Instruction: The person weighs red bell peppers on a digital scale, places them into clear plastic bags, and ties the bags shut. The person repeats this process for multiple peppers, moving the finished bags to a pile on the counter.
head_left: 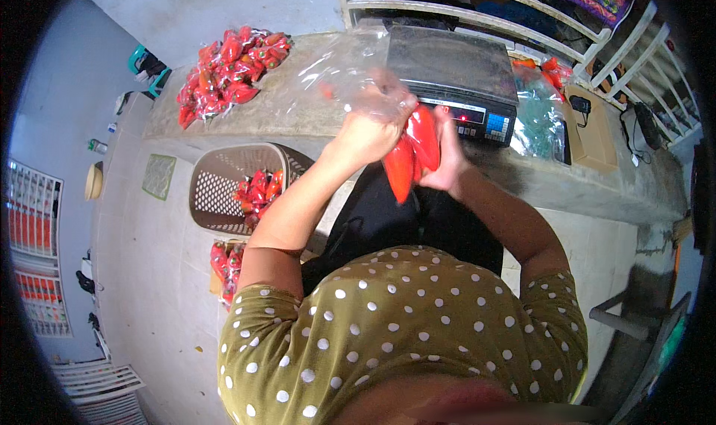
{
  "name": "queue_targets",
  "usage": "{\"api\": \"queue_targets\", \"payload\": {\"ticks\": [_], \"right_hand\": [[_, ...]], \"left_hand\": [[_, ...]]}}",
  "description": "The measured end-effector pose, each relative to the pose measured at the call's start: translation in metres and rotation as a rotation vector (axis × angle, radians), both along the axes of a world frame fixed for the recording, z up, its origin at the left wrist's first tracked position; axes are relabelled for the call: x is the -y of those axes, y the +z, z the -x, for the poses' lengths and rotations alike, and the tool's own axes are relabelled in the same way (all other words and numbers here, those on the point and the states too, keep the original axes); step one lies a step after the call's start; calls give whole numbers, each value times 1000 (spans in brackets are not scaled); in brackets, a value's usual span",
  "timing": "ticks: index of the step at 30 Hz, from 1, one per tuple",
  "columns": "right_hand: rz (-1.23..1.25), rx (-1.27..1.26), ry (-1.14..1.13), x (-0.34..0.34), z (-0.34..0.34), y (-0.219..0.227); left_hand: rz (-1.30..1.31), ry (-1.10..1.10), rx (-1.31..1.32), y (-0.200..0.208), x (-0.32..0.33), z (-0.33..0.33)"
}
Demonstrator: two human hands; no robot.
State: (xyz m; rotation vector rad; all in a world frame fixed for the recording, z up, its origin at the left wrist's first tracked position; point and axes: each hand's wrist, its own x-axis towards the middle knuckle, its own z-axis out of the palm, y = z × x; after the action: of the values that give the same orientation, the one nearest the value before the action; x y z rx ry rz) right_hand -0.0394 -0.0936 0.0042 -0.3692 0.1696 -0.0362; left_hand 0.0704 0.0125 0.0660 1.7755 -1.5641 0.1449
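Two or more long glossy red peppers [423, 138] hang tips down between my hands, over my lap. My left hand [369, 136] is closed at their upper end, gripping the gathered part of a clear plastic bag [328, 74]. The loose film of that bag spreads up and left over the ledge, partly blurred. My right hand [450, 156] curls round the right side of the peppers, its thumb and fingers against them. Whether the peppers are fully inside the bag I cannot tell. Just beyond my hands stands a black weighing scale [451, 63] with a lit red display.
Bagged red peppers [231, 71] are heaped on the concrete ledge [160, 119] at left. Below stands a brown basket [212, 179] with more peppers; another pile [224, 265] lies nearer me. Clear plastic bags [537, 115] and a cardboard box [591, 138] are right of the scale.
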Motion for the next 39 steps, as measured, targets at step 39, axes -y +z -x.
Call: {"api": "queue_targets", "payload": {"ticks": [39], "right_hand": [[845, -87, 681, -6, 64, 78]], "left_hand": [[-757, -611, -401, -8, -56, 5]]}}
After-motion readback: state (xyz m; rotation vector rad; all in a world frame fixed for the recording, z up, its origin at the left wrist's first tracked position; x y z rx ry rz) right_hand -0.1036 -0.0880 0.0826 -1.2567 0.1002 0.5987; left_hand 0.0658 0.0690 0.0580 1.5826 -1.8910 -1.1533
